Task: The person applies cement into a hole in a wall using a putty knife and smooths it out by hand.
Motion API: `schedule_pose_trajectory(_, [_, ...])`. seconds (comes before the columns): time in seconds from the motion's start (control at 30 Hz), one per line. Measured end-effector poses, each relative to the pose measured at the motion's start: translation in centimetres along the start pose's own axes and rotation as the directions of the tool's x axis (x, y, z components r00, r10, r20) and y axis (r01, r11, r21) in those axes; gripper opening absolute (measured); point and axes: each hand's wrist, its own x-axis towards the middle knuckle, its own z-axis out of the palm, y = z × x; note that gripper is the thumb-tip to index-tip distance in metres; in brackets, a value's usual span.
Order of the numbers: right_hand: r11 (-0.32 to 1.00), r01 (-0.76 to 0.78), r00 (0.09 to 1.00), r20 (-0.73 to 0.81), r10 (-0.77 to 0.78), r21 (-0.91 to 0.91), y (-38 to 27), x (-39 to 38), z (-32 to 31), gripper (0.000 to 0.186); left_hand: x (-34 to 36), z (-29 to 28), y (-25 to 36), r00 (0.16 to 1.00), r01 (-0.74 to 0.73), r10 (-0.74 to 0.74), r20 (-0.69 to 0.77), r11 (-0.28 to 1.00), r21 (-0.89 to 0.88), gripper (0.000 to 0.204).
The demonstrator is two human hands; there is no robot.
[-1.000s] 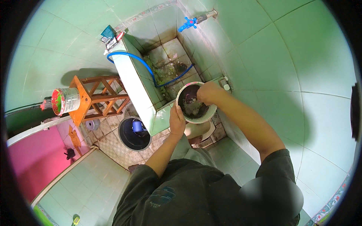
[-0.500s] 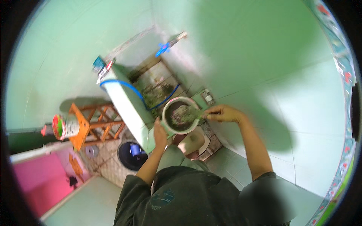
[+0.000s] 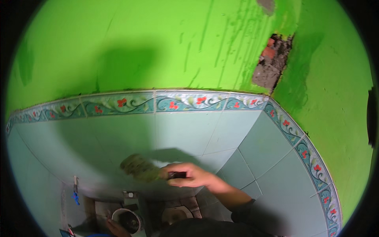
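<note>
My right hand [image 3: 184, 175] is closed around the dark handle of a trowel [image 3: 141, 168], held up in front of the tiled wall. Grey, wet-looking mortar covers its blade, which points left; the blade's exact outline is hidden under it. Down at the lower left, a white bucket [image 3: 125, 209] with dark contents rests on or by a ledge. My left hand [image 3: 115, 228] grips the bucket's left side, dim and partly cut off by the lower edge.
Pale tiles [image 3: 189, 128] rise to a floral border [image 3: 189, 101] below a bright green wall. Near the upper corner, a rough hole [image 3: 272, 63] shows brick and mortar. A blue-handled tap [image 3: 76, 196] sticks out at left. A squat toilet [image 3: 176, 214] lies below.
My view has swung up from the floor and bucket to the upper wall. My right hand has lifted the loaded trowel out of the bucket, while my left hand stays at the bucket.
</note>
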Motion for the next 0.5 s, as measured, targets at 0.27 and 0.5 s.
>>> schedule_pose_trajectory(0.27, [0.958,-0.260,0.743,-0.658,0.118,-0.122,-14.5,-6.9,-5.1,0.047,2.1,13.1,-0.2,0.772,-0.427,0.550,0.319,0.820,-0.381,0.029])
schedule_pose_trajectory(0.5, [0.828,-0.488,0.352,-0.930,-0.102,-0.275,-23.3,-8.8,-8.8,0.039,-3.0,17.5,5.7,0.576,-0.362,0.618,0.535,0.780,-0.511,0.021])
